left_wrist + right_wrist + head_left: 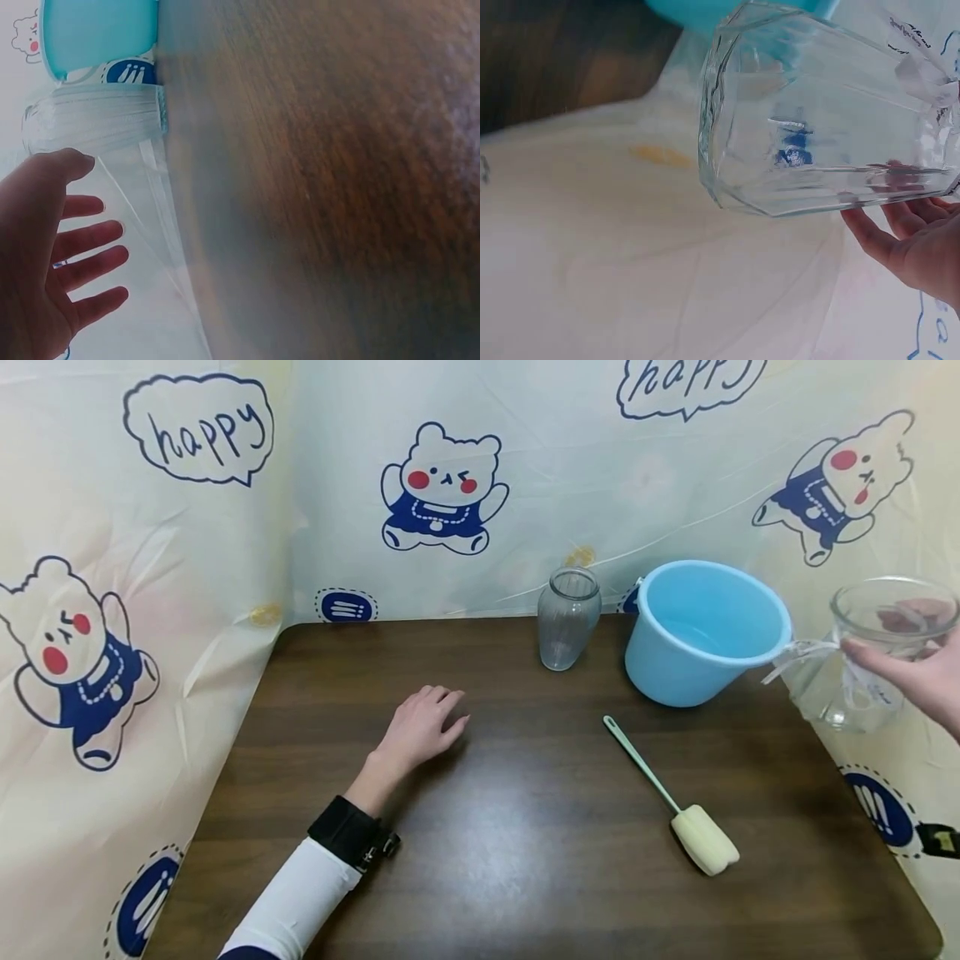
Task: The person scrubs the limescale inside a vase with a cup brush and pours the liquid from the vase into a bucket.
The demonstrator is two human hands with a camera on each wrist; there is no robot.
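At the right edge of the head view my right hand (918, 668) grips a clear glass vase (862, 693) near its neck, where a white ribbon (851, 672) is tied. The right wrist view shows that vase (817, 127) with faceted sides, lifted beyond the table's right edge, the fingers (904, 225) curled against it. My left hand (420, 727) hovers low over the table with fingers loosely extended, holding nothing. Nearest to it stands a smaller ribbed glass vase (570, 618), upright at the back; it shows beyond the thumb in the left wrist view.
A light blue bucket (705, 635) stands at the back right of the brown table (480, 860), beside the smaller vase. In front lies a sponge brush (705, 839) with a green handle. Printed cloth (337, 485) hangs around the table. A dark object (937, 841) shows at the right edge.
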